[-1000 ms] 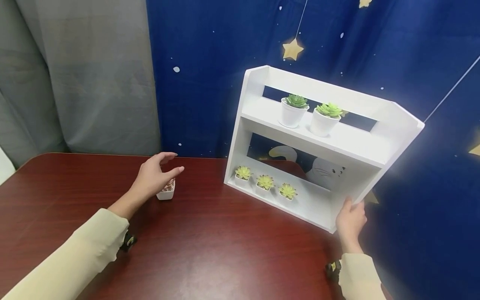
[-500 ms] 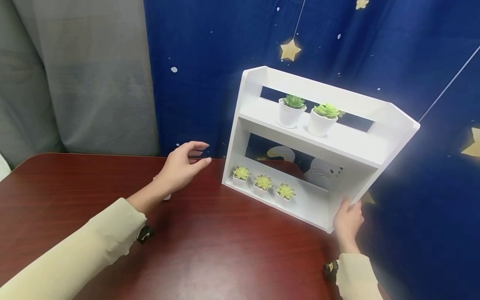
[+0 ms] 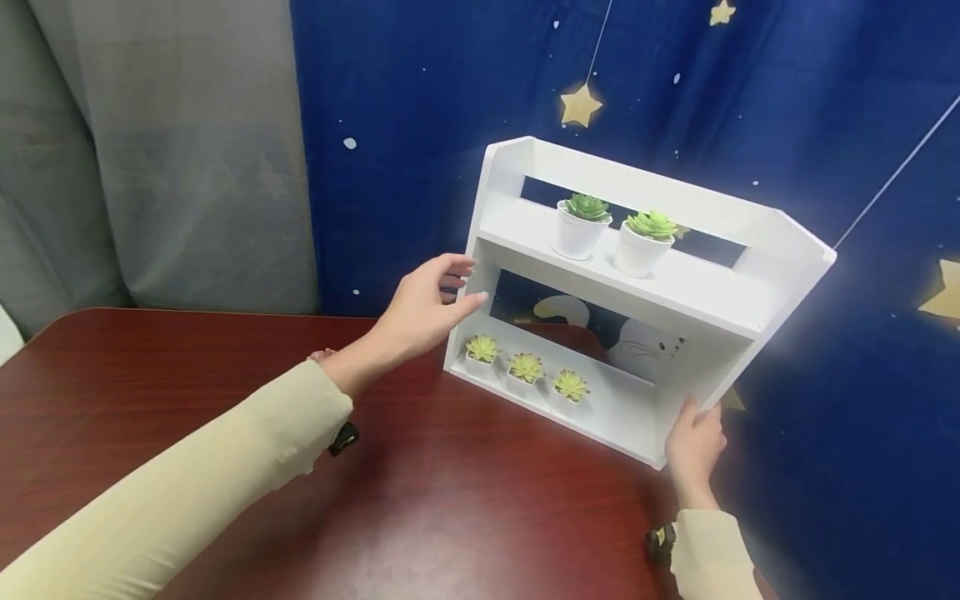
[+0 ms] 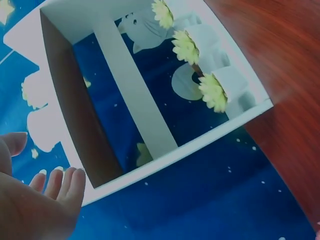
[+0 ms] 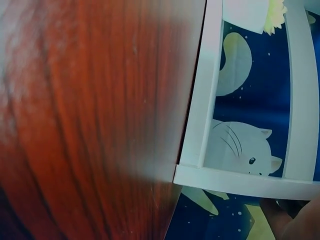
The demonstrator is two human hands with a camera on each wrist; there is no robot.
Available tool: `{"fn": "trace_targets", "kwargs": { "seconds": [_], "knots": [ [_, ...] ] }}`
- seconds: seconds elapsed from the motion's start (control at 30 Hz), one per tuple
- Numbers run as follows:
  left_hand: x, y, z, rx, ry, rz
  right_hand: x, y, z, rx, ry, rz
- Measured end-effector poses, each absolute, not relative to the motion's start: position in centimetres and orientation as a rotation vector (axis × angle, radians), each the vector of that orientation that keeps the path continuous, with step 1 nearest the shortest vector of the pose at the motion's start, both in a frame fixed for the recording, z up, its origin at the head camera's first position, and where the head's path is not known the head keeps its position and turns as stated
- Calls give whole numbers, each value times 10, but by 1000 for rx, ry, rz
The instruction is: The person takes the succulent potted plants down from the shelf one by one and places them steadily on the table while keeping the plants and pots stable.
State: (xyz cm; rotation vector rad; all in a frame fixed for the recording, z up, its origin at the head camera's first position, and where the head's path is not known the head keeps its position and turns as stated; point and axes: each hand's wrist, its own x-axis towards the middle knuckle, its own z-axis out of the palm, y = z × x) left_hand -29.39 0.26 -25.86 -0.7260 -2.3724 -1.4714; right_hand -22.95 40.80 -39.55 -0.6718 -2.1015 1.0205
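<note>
A white two-tier shelf (image 3: 697, 300) stands on the table, angled to the right. My right hand (image 3: 695, 446) grips its right side panel low down, thumb on the front edge. My left hand (image 3: 427, 307) hovers at the shelf's left side panel, fingers loosely bent with nothing between them; in the left wrist view its fingertips (image 4: 75, 180) overlap the panel's edge. On the upper tier are a dark green succulent (image 3: 579, 227) and a light green succulent (image 3: 645, 244) in round white pots. Three small yellow-green succulents (image 3: 525, 369) line the lower tier's left part.
A reddish potted plant (image 3: 321, 355) is mostly hidden behind my left forearm. The red-brown wooden table (image 3: 450, 500) runs back to a blue curtain (image 3: 405, 150) with stars and a grey curtain (image 3: 202, 167).
My left hand has moved right and away from me, from beside the reddish plant's pot to the shelf's left side. The right hand keeps its grip; shelf and succulents stay put.
</note>
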Motion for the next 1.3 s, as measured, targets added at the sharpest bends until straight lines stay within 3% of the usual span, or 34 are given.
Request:
{"fn": "trace_targets", "kwargs": {
  "seconds": [0.63,0.93,1.3],
  "knots": [
    [-308,69,-226,-737,-2406,-1360,-230,410,-397,-656,-2084,920],
    [-325,88,-221,-778,-2317,-1606,-230,410,-401,-646,-2098,917],
    [-351,104,-195,-622,-2406,-1680,-233,407,-398,-623,-2085,895]
  ]
}}
